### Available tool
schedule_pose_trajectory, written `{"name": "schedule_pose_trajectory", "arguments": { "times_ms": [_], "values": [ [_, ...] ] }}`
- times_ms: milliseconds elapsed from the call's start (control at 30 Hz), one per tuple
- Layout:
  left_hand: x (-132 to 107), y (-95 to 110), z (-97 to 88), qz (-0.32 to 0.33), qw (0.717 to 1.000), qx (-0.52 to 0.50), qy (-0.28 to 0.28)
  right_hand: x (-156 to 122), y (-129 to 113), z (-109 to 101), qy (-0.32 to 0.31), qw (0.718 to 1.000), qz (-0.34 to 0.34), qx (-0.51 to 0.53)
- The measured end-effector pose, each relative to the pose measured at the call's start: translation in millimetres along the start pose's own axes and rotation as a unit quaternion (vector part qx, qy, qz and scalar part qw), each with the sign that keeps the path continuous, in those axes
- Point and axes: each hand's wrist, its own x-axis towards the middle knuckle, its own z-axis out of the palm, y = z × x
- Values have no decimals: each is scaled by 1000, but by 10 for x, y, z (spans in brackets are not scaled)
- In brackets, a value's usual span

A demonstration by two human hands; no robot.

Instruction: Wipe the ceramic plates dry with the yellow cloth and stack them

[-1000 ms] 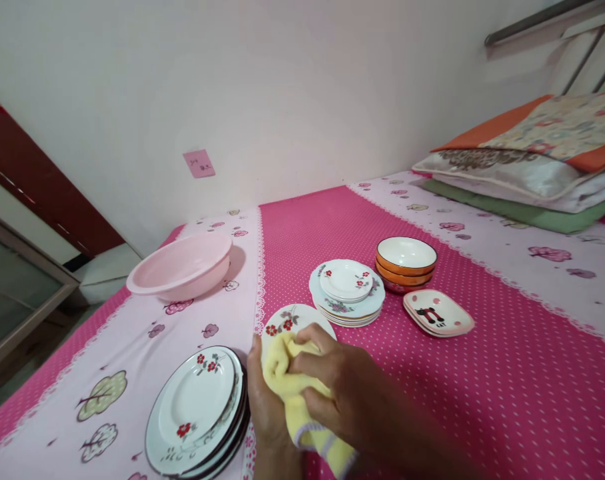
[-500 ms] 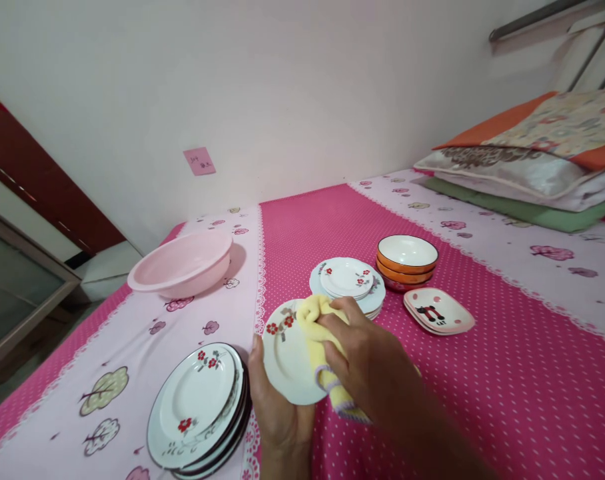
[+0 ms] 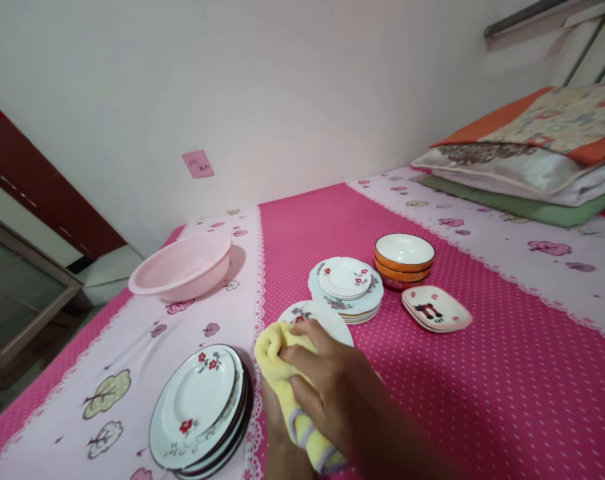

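Yellow fabric cloth with purple trim (image 3: 281, 370) bunches at lower centre, our right hand's (image 3: 327, 380) fingers curled closed on its folds; it partly covers a round, glossy white plate with a flower print (image 3: 332, 323); our left hand (image 3: 273, 410) lies behind the cloth – we cannot tell how open its fingers are, nor their hold; a stack of white, dark-rimmed round plates (image 3: 197, 400) sits lower left.

"CAT" on the top square dish (image 3: 436, 309), handwriting on the pink wall note (image 3: 198, 164) — too small to read
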Motion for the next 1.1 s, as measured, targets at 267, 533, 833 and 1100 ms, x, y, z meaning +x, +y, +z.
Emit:
{"name": "schedule_pose_trajectory", "arguments": {
  "times_ms": [267, 533, 833, 1100],
  "values": [
    [-25, 25, 462, -75, 991, -113, -2, 83, 362, -122, 164, 971, 87, -153],
    [148, 171, 242, -48, 993, -50, 91, 30, 781, -475, 124, 980, 116, -100],
    [114, 149, 280, -113, 985, 93, 87, 7, 596, -599, 166, 966, 130, 147],
    [131, 117, 199, -63, 985, 149, -59, -20, 518, -574, 8, 963, 113, 243]
  ]
}}
